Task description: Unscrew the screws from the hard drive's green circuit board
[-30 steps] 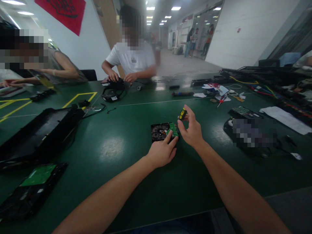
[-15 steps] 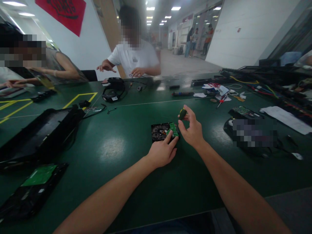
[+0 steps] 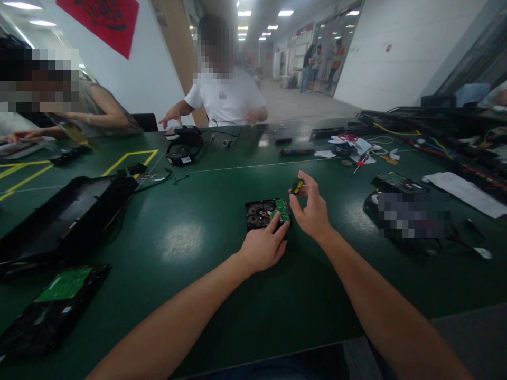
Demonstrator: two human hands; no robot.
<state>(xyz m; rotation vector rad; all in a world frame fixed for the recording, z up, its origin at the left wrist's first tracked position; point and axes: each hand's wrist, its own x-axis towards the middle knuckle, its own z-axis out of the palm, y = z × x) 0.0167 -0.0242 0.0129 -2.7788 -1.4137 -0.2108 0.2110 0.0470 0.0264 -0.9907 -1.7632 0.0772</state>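
Observation:
A black hard drive [image 3: 261, 212] with a small green circuit board [image 3: 281, 209] lies flat on the green table [image 3: 198, 248]. My left hand [image 3: 263, 245] rests at its near right corner, fingers curled against the drive's edge and the board. My right hand [image 3: 312, 208] is closed round a yellow-and-black screwdriver [image 3: 297, 185], held upright just right of the green board, its tip hidden behind my fingers.
A large black casing [image 3: 67, 211] and another drive with a green board [image 3: 59, 301] lie at the left. A black fan [image 3: 184, 148] sits before a person in white across the table. Tools, papers and cables [image 3: 356, 150] crowd the right side.
My hands stay almost still; the screwdriver handle has turned slightly. The person in white across the table has shifted to the right and moved their hands off the fan.

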